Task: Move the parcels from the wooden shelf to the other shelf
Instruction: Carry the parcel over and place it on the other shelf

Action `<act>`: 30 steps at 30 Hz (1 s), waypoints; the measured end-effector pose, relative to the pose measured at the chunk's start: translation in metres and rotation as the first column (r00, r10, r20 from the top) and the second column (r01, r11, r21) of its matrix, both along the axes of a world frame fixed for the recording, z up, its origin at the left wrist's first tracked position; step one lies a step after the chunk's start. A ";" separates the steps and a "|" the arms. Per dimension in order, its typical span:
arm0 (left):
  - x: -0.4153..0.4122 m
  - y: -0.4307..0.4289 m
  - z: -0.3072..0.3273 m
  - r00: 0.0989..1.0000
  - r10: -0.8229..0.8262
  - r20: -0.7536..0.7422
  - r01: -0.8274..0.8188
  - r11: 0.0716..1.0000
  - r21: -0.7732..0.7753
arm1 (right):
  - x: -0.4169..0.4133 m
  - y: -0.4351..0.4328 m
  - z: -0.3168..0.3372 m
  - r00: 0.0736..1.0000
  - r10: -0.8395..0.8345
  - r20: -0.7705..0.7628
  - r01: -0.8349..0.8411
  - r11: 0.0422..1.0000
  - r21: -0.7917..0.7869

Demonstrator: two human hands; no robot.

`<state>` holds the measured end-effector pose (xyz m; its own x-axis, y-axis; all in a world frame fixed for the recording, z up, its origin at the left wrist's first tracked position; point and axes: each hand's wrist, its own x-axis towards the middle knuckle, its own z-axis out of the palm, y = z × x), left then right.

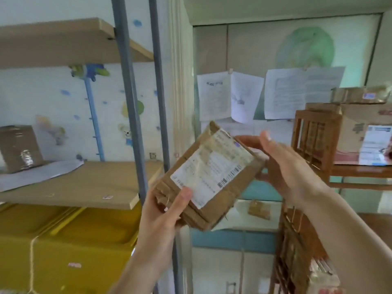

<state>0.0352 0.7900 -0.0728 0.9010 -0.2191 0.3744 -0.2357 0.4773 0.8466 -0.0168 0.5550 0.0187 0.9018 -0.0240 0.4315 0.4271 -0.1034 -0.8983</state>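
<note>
A small, flat brown cardboard parcel (209, 177) with a white printed shipping label and worn, taped edges is held tilted in mid-air between the two shelves. The dark wooden slatted shelf (314, 136) at right carries a large cardboard box with a white label (364, 134) and a flat taped parcel (360, 94) on top. The light board shelf with grey metal posts (84, 183) at left carries a tape-wrapped brown parcel (20, 148).

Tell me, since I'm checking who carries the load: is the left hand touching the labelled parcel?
Touching. The head view shows the left hand gripping the parcel at its lower corner, thumb pressed on its face beside the label.
</note>
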 end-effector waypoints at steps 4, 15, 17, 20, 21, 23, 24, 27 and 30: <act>-0.002 0.014 -0.007 0.996 0.075 -0.043 -0.077 0.996 -0.046 | 0.022 0.049 -0.025 0.999 -0.050 0.001 0.049 0.991 0.127; 0.018 0.037 0.003 0.987 -0.144 0.068 0.151 0.983 -0.107 | 0.055 0.068 -0.041 0.978 0.187 0.087 -0.189 0.982 0.015; 0.022 0.046 0.005 0.965 -0.190 0.178 0.202 0.978 -0.048 | 0.065 0.072 -0.050 0.963 0.258 0.073 -0.265 0.958 0.107; 0.031 0.071 0.023 0.979 -0.048 0.200 0.062 0.996 -0.065 | 0.081 0.082 -0.049 0.968 0.250 -0.006 -0.235 0.915 0.328; 0.035 0.081 0.029 0.980 0.027 0.197 -0.011 0.996 -0.083 | 0.086 0.086 -0.047 0.958 0.283 -0.040 -0.250 0.899 0.360; 0.044 0.098 0.040 0.954 0.162 0.252 -0.162 0.987 -0.020 | 0.094 0.098 -0.040 0.930 0.360 -0.073 -0.307 0.871 0.384; 0.049 0.105 0.043 0.937 0.207 0.281 -0.223 0.974 0.028 | 0.099 0.103 -0.038 0.917 0.390 -0.076 -0.331 0.855 0.399; 0.059 0.128 0.044 0.901 0.309 0.303 -0.339 0.940 0.048 | 0.109 0.121 -0.033 0.911 0.411 -0.019 -0.368 0.834 0.412; 0.069 0.152 0.046 0.869 0.390 0.303 -0.429 0.901 0.071 | 0.115 0.152 -0.033 0.939 0.336 0.069 -0.341 0.892 0.298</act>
